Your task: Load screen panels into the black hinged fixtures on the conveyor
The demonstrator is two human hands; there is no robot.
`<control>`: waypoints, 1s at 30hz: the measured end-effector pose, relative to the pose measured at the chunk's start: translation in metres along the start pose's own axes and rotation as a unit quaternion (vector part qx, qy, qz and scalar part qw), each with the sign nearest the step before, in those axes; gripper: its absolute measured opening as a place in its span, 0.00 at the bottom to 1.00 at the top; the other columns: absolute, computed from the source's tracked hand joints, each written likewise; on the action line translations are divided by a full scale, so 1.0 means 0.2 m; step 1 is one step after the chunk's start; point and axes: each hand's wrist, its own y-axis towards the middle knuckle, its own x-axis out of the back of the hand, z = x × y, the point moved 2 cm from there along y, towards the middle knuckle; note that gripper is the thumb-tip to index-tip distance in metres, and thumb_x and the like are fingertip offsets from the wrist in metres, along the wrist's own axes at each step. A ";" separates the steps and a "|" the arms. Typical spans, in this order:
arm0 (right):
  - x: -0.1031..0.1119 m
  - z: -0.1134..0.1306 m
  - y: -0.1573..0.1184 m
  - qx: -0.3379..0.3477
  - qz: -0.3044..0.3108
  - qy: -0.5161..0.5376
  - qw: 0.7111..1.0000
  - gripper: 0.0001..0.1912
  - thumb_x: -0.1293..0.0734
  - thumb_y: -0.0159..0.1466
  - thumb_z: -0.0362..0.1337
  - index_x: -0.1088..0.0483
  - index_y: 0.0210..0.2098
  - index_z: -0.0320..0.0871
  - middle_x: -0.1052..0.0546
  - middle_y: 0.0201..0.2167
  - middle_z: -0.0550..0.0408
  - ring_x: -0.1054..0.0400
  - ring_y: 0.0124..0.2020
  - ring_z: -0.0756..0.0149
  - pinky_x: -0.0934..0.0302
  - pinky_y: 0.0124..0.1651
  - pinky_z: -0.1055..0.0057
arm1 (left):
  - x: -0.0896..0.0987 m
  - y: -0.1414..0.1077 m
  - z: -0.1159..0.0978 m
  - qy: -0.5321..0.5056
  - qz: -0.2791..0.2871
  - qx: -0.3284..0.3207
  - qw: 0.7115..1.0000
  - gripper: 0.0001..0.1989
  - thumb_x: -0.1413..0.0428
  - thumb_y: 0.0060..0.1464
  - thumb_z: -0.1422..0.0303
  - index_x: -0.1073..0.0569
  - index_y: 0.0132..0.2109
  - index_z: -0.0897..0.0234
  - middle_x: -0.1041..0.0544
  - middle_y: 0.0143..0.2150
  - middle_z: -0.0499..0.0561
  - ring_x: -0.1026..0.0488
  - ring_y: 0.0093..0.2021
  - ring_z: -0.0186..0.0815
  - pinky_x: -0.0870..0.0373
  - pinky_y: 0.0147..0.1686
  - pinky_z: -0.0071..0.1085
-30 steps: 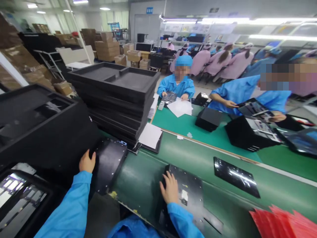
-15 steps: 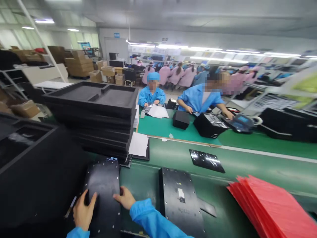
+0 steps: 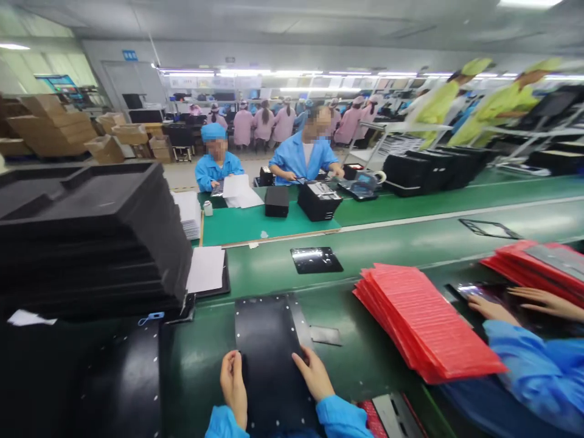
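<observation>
A flat black panel (image 3: 269, 359) with small pale dots along its edges is held between my two hands. My left hand (image 3: 234, 386) grips its left edge, and my right hand (image 3: 314, 374) grips the right edge with the thumb on top. Another dark sheet shows partly beneath its right side. Just right of it lies a small grey plate (image 3: 325, 335) on the green bench (image 3: 201, 365). A similar dotted black panel (image 3: 123, 377) lies at the lower left, with a blue tag (image 3: 156, 316) at its top.
Stacked black trays (image 3: 91, 243) rise at the left. Red bubble-wrap sheets (image 3: 424, 322) are to the right, and a co-worker's hands (image 3: 497, 310) work beyond them. A glossy black sheet (image 3: 316, 260) lies ahead. Two people in blue sit across the bench.
The view has swung right. My hands have moved right from the left-hand area with a black panel, which now lies over where the other panel was. A co-worker's hands have come into view.
</observation>
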 end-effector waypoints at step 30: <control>0.39 -0.05 0.41 0.279 0.239 -0.383 0.847 0.36 0.34 0.45 0.25 0.33 0.54 0.47 0.27 0.48 0.46 0.35 0.50 0.50 0.45 0.56 0.57 | -0.69 -0.34 0.46 0.616 0.044 -0.297 0.728 0.27 0.52 0.53 0.75 0.37 0.60 0.52 0.39 0.63 0.56 0.50 0.66 0.55 0.64 0.62 0.61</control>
